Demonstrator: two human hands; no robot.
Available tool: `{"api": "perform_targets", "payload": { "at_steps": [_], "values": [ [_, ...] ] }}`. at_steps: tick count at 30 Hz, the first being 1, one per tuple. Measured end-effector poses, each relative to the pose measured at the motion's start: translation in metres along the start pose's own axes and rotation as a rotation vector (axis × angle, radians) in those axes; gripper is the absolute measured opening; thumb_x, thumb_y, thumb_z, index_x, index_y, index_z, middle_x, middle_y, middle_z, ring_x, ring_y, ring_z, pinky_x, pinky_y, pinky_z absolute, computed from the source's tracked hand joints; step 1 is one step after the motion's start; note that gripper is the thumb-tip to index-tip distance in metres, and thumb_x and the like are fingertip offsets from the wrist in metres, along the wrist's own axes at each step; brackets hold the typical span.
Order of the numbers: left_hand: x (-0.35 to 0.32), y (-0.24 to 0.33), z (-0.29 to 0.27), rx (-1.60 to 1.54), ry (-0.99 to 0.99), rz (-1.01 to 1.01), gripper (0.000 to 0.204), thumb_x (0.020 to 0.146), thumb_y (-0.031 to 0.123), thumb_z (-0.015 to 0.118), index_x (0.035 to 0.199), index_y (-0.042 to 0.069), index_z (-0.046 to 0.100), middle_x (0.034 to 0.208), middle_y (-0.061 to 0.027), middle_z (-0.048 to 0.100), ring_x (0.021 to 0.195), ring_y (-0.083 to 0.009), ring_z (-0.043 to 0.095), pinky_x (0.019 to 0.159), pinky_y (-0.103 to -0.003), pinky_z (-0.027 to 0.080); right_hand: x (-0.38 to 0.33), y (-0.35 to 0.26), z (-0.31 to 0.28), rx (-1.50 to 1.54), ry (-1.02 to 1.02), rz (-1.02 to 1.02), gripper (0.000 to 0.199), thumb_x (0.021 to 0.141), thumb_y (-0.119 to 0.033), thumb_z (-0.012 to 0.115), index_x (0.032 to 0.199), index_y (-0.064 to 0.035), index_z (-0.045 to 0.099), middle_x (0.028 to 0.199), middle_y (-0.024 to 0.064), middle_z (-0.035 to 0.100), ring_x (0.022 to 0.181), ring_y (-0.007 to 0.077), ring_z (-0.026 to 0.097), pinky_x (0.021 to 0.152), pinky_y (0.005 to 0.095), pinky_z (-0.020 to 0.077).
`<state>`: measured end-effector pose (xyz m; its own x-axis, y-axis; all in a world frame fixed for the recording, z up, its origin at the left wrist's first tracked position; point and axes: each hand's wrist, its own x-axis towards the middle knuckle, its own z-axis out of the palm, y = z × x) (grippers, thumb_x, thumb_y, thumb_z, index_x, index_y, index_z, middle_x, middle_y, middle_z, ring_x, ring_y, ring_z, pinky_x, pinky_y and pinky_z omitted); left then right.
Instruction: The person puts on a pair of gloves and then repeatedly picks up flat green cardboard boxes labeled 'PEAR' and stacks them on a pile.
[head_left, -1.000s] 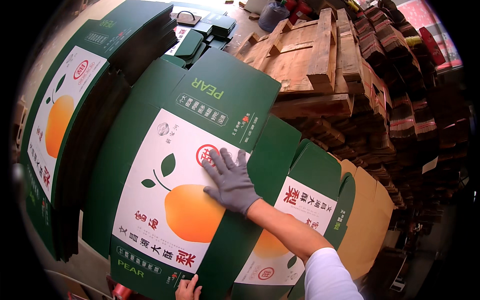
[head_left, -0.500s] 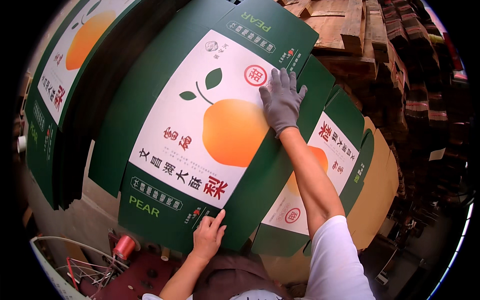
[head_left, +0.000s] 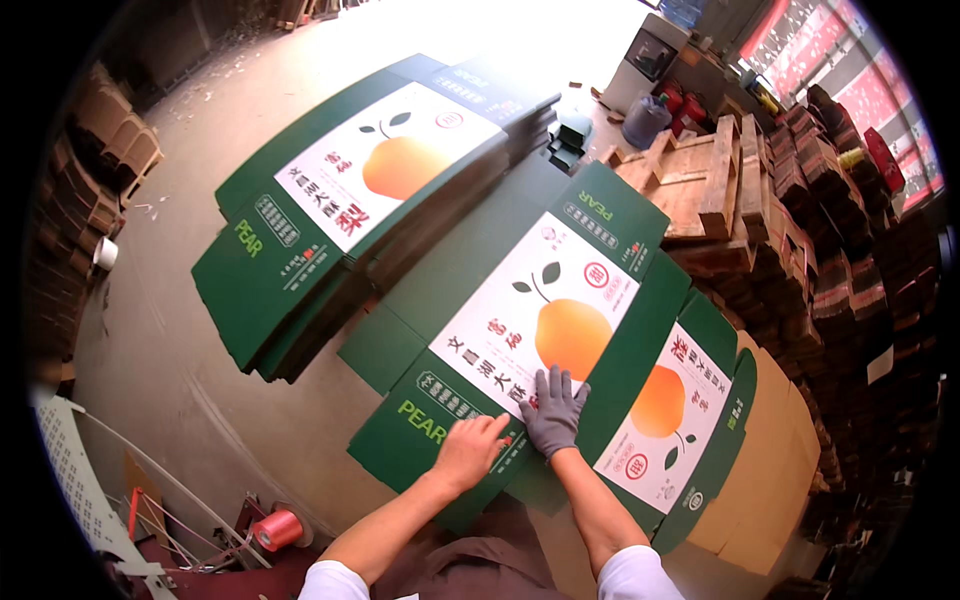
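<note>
A flat, unfolded green carton sheet [head_left: 465, 305] with a white panel and a printed orange-yellow pear lies in front of me. My right hand [head_left: 554, 412], in a grey glove, rests flat on it with the fingers spread, at the near corner of the white panel. Just left of it, my bare left hand [head_left: 468, 456] touches the near green flap, its fingers loosely bent and nothing visible in them. To the right lies another green-and-white printed carton panel [head_left: 668, 385], beside plain brown cardboard [head_left: 765, 460].
A stack of similar green cartons [head_left: 285, 225] stands to the left. A spool of pink-red strapping [head_left: 277, 530] sits at the lower left by a machine. Wooden pallets [head_left: 680, 185] and bundled cardboard [head_left: 830, 180] stand at the right; a water dispenser [head_left: 645, 60] is beyond.
My gloved right hand has slid from the panel's far side back toward its near corner, close to my left hand. The view has tilted up, showing more floor and the whole left stack.
</note>
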<state>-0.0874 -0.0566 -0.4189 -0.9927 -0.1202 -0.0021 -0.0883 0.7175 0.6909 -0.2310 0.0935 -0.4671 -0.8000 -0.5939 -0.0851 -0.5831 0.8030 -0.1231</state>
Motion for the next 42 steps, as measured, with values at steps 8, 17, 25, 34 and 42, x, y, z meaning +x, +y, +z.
{"api": "perform_targets", "payload": {
  "at_steps": [8,17,25,34,42],
  "values": [
    [0.001,-0.178,-0.266,0.656,0.221,-0.541,0.087,0.083,0.047,0.069,0.152,0.013,0.027,0.16,-0.0151,0.017,0.148,-0.0319,0.012,0.116,-0.056,0.014,-0.006,-0.014,-0.003,-0.004,-0.081,0.013,0.08,0.081,-0.062,0.054,0.144,-0.0123,0.044,0.156,0.0163,0.027,0.146,0.0341,0.02,0.114,0.0647,0.0018],
    [-0.024,-0.14,-0.22,0.764,0.225,-0.303,0.069,0.077,0.005,0.067,0.142,0.005,0.042,0.145,-0.0233,0.042,0.132,-0.0391,0.043,0.105,-0.043,0.042,-0.005,-0.017,-0.013,0.019,-0.074,0.003,0.081,0.083,-0.061,0.053,0.145,-0.0109,0.042,0.157,0.0161,0.025,0.147,0.0328,0.018,0.115,0.0634,0.0016],
    [-0.128,0.043,-0.099,0.586,0.165,-0.205,0.058,0.078,0.008,0.06,0.134,-0.002,0.05,0.133,-0.0296,0.048,0.12,-0.0496,0.049,0.094,-0.049,0.049,0.003,-0.054,-0.055,1.92,0.002,0.489,0.068,0.097,-0.05,0.05,0.143,-0.0013,0.037,0.13,0.021,0.055,0.113,0.0251,0.06,0.092,0.0323,0.0481],
    [-0.164,0.071,0.01,0.232,-0.106,-0.203,0.063,0.086,0.02,0.058,0.143,0.003,0.039,0.148,-0.0226,0.036,0.135,-0.0409,0.034,0.106,-0.053,0.033,-0.081,0.033,-0.003,1.551,0.4,0.704,0.034,0.089,-0.009,0.059,0.118,0.0062,0.052,0.108,0.0161,0.063,0.092,0.022,0.062,0.079,0.0349,0.0502],
    [-0.092,0.055,0.049,0.36,0.003,-0.176,0.066,0.081,0.011,0.059,0.142,0.0,0.036,0.15,-0.0172,0.033,0.139,-0.0327,0.029,0.11,-0.061,0.022,0.02,0.063,0.005,1.382,0.259,0.673,0.038,0.087,-0.017,0.063,0.113,0.0084,0.056,0.104,0.0191,0.066,0.091,0.0254,0.064,0.076,0.0363,0.0506]
  ]
}}
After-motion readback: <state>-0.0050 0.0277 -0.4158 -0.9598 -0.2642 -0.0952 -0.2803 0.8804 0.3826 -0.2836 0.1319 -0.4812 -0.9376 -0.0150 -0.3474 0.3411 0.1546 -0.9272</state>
